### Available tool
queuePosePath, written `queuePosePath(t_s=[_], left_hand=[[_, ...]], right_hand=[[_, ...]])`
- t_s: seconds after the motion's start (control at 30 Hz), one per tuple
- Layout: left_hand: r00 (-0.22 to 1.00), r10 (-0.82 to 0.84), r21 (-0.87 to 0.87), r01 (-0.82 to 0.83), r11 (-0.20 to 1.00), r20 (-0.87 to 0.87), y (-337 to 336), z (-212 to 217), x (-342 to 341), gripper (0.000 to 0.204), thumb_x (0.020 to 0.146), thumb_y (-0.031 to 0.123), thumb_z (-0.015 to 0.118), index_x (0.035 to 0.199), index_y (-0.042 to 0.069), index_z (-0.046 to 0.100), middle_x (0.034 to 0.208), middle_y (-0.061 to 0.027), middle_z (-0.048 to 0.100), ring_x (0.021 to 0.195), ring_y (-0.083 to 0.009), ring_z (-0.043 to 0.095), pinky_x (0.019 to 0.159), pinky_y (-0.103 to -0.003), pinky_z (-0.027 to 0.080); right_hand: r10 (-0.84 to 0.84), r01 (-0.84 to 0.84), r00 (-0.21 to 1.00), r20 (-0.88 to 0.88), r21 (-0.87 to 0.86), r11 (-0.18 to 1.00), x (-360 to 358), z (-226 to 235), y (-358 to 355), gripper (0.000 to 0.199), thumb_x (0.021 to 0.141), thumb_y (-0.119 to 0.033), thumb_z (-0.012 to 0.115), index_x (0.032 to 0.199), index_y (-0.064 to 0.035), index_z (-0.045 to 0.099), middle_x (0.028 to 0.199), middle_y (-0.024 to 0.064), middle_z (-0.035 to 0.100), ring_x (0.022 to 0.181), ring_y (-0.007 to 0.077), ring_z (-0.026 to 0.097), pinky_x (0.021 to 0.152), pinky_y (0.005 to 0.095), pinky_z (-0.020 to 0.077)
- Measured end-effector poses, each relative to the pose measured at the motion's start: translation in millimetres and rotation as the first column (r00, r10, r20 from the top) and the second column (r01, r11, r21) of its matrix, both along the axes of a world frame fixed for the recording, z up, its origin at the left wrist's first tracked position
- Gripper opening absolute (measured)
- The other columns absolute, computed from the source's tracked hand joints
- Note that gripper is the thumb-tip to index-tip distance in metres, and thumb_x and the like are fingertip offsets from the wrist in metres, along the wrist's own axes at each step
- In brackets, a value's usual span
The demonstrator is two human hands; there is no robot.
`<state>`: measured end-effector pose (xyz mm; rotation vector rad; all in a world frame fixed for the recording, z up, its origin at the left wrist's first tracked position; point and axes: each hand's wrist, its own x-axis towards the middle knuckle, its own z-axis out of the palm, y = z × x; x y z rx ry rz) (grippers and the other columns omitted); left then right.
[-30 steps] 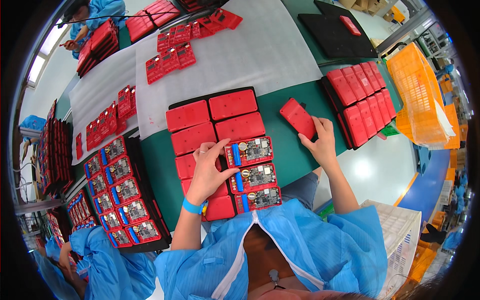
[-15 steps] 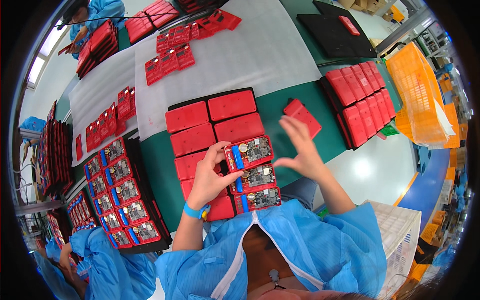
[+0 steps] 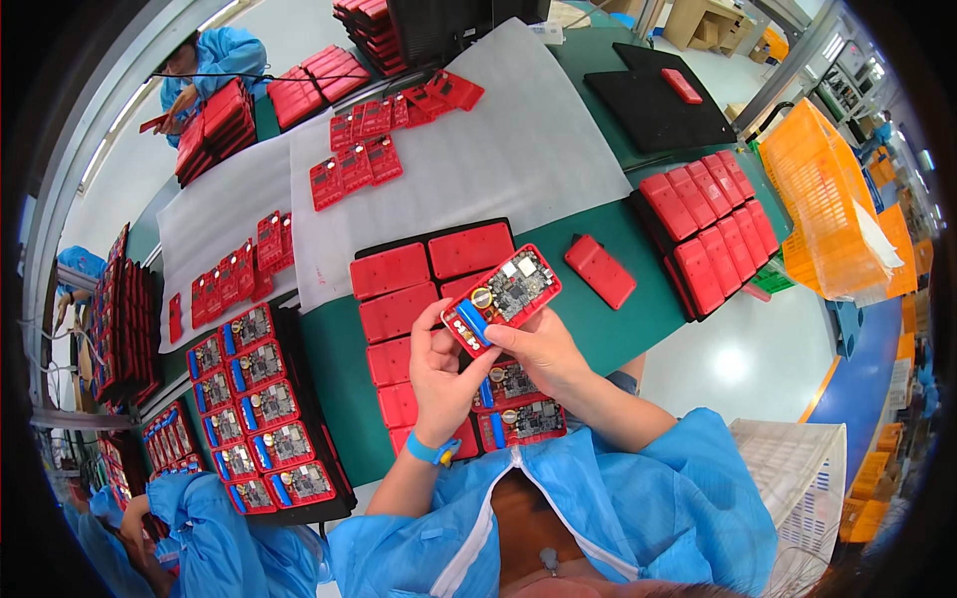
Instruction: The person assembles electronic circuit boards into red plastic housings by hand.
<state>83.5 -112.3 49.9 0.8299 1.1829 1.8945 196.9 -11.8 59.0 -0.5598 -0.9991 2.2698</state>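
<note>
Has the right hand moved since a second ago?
Yes. Judged against the white sheet, the right hand has moved left, from the single red case to the red-cased circuit board that the left hand also holds.

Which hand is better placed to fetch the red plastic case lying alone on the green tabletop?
Probably the right hand, being nearer the lone red plastic case. Both grip the open red circuit-board case, so the left hand, farther away, might hold that alone.
</note>
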Motion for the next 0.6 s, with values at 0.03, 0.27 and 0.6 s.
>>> queuePosePath(t_s=[0.03, 0.27, 0.6], left_hand=[[1.000, 0.009, -0.005, -0.009, 1.000, -0.016, 2, -2, 3, 0.076, 0.084, -0.014, 0.072, 0.147, 0.001, 0.032, 0.127, -0.0176, 0.066, 0.120, -0.0229, 0.065, 0.104, -0.037, 0.052], [1.000, -0.007, 0.049, 0.008, 0.999, -0.012, 0, -6, 0, 0.081, 0.079, -0.019, 0.071, 0.149, 0.000, 0.036, 0.140, -0.0163, 0.052, 0.131, -0.0255, 0.054, 0.108, -0.040, 0.051], [0.985, -0.014, 0.044, 0.006, 0.999, 0.171, -9, 6, -9, 0.045, 0.099, -0.001, 0.057, 0.143, -0.005, 0.053, 0.111, -0.0103, 0.068, 0.097, -0.0153, 0.064, 0.091, -0.031, 0.053]], right_hand=[[-0.026, 0.026, 0.999, 0.019, 0.010, 1.000, -1, 1, -2, 0.040, 0.087, -0.006, 0.079, 0.124, -0.0031, 0.064, 0.114, 0.0066, 0.072, 0.106, 0.0141, 0.068, 0.094, 0.0317, 0.0539], [-0.063, 0.057, 0.990, 0.123, 0.053, 0.997, -1, 10, -3, 0.035, 0.086, -0.004, 0.080, 0.118, -0.0018, 0.067, 0.113, 0.0070, 0.073, 0.102, 0.0146, 0.069, 0.091, 0.0326, 0.0556], [-0.154, 0.112, 0.977, 0.145, 0.262, 0.959, 8, 17, -11, 0.039, 0.087, -0.005, 0.081, 0.122, -0.0017, 0.064, 0.116, 0.0083, 0.072, 0.107, 0.0165, 0.069, 0.096, 0.0339, 0.0545]])
